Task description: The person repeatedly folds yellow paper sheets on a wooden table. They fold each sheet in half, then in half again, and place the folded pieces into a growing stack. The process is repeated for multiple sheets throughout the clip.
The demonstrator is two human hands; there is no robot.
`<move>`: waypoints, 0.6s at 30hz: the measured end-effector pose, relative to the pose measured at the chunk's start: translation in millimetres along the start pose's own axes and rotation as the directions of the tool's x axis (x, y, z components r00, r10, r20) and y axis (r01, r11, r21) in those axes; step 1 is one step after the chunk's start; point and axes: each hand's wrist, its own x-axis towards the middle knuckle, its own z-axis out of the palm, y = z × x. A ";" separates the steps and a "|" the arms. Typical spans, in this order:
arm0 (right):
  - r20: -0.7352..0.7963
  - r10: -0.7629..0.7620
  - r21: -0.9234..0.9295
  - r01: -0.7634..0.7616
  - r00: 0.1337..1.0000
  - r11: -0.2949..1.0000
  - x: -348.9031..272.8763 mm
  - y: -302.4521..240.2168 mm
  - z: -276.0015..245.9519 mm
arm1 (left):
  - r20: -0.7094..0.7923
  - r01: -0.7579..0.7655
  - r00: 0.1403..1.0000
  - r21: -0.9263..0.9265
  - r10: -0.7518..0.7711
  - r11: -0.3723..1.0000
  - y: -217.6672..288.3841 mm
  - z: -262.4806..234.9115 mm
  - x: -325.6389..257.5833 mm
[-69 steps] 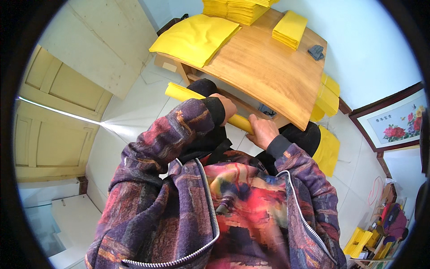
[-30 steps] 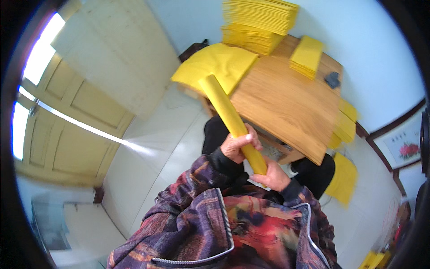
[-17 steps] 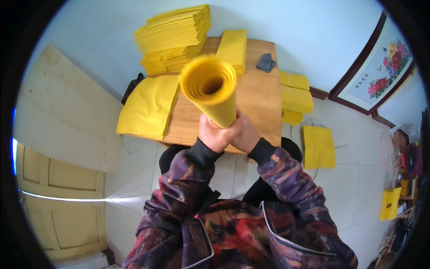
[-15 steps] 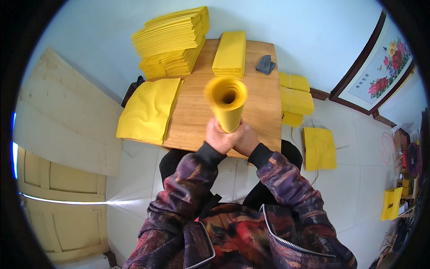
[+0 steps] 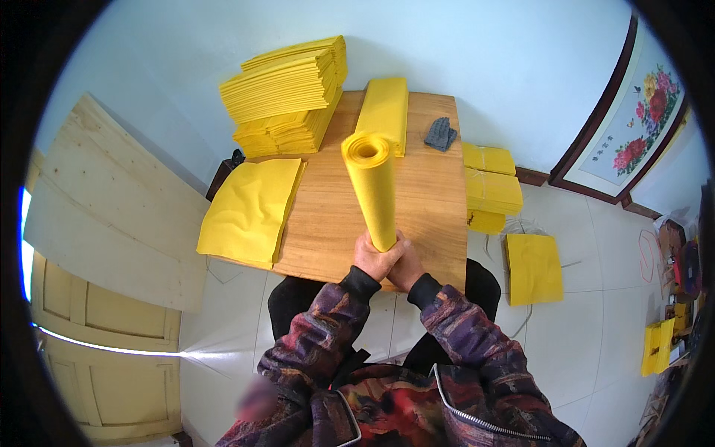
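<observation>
A tight roll of yellow sheets (image 5: 374, 195), felt-like or of thick paper, points up and away from me over the table, its spiral end and small central hole facing me. My left hand (image 5: 377, 254) is closed around its lower end. Pressed against it, my right hand (image 5: 407, 266) grips the same end; its fingers are partly hidden behind the left hand and roll. Just beyond the roll's top lies a narrow folded stack of yellow sheets (image 5: 383, 108). To the left, a flat pile of yellow sheets (image 5: 249, 211) overhangs the table's edge.
The wooden table (image 5: 424, 194) stands before my knees. A tall folded yellow stack (image 5: 287, 89) rises at its back left, a grey glove or cloth (image 5: 440, 135) lies back right. Yellow bundles (image 5: 493, 190) and a yellow square pile (image 5: 534, 268) sit to the right. A board (image 5: 112, 201) leans left.
The roll has become narrower, with a smaller central hole, and more of its length shows. Both hands keep hold of its lower end. The whole scene sits lower in the picture.
</observation>
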 end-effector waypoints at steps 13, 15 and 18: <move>-0.138 -0.076 0.031 0.081 0.987 0.996 -22.2 -33.7 -14.1 | 0.045 0.032 0.999 -0.368 -0.017 0.929 21.9 -22.1 -19.7; 0.027 -0.059 0.194 0.052 0.998 0.980 -38.4 -58.1 -26.1 | 0.141 0.081 0.990 -0.655 0.016 0.751 37.8 -38.9 -34.8; 0.191 -0.114 0.373 0.035 0.975 0.927 -69.2 -95.3 -41.4 | 0.250 0.172 0.966 -0.822 0.073 0.543 55.8 -68.1 -65.4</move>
